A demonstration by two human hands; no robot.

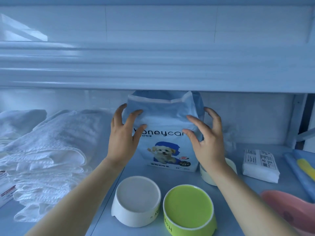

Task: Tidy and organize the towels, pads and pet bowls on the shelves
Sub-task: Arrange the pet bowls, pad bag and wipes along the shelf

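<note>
Fingers (134, 116) of left hand (122, 138) and right hand (209, 143) are spread and curled round the upright honeycare pad bag (167, 150). It is seemingly gripped on the shelf (163, 176).

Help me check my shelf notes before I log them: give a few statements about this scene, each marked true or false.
1. The left hand and right hand both hold the pad pack. True.
2. The green bowl stands left of the white bowl. False: it stands to its right.
3. White towels lie left of the pack. True.
4. The pack lies flat. False: it stands upright, its puppy picture facing the camera.
</note>
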